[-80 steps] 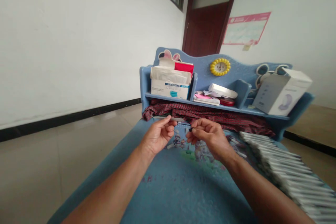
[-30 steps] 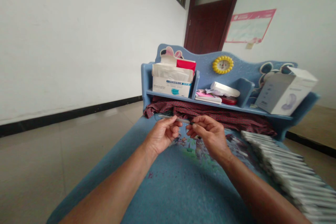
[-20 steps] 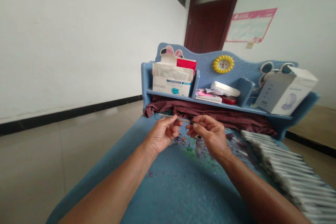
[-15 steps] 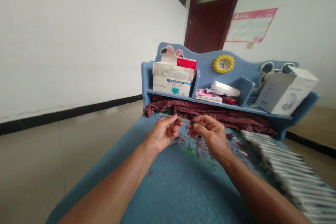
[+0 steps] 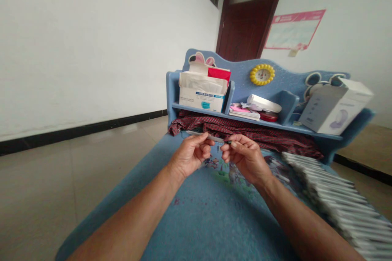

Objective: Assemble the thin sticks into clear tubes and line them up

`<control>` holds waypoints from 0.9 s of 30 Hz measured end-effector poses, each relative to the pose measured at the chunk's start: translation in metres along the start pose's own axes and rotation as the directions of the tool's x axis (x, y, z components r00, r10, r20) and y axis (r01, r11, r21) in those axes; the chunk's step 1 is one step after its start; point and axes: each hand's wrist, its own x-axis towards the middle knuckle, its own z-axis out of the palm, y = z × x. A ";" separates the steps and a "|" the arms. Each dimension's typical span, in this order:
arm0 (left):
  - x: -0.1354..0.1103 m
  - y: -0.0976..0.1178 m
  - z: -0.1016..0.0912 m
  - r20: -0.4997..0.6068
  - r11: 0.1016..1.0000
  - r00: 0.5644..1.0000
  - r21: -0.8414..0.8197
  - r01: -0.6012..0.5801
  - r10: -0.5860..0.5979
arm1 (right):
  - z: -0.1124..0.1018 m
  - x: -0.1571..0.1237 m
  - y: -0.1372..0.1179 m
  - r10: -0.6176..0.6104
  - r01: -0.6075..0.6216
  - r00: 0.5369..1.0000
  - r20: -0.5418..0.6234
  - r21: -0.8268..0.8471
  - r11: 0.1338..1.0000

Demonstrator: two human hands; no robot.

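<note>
My left hand (image 5: 190, 155) pinches a thin grey pen (image 5: 200, 134) that lies level above the blue desk (image 5: 196, 220). My right hand (image 5: 245, 157) is closed on the pen's right end, fingertips pinched around a small dark tip or cap (image 5: 228, 142). The two hands nearly touch, held above the cartoon picture on the desk top. Along the desk's right side lies a long row of several white pens (image 5: 333, 195), laid side by side.
A red checked cloth (image 5: 260, 133) is bunched under the desk's shelf. The shelf holds a box of face masks (image 5: 200, 94), papers, a red tin and a white box (image 5: 332, 108). A yellow clock (image 5: 261, 74) sits on the back panel. Bare tiled floor lies left.
Earlier the right hand's dark piece was apart from the pen; now it meets the pen's right end. Both hands have drifted slightly up and right.
</note>
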 end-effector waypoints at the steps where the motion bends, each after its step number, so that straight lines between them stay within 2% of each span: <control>1: 0.000 0.000 0.000 -0.004 1.000 1.000 0.003 0.000 0.000 | -0.001 0.000 0.000 0.013 -0.013 1.000 0.010 0.013 1.000; 13: -0.001 -0.001 -0.001 0.058 1.000 0.998 0.006 -0.006 0.005 | -0.007 -0.001 0.004 0.141 -0.145 0.989 0.048 0.097 0.985; 21: -0.001 -0.002 -0.004 0.076 0.999 0.997 0.034 -0.033 0.030 | -0.012 0.001 0.004 0.083 -0.082 0.996 -0.017 0.064 0.995; 27: 0.000 -0.003 -0.004 0.086 0.997 0.996 0.068 -0.022 0.016 | -0.007 0.000 0.001 0.058 -0.060 0.996 -0.073 -0.030 0.998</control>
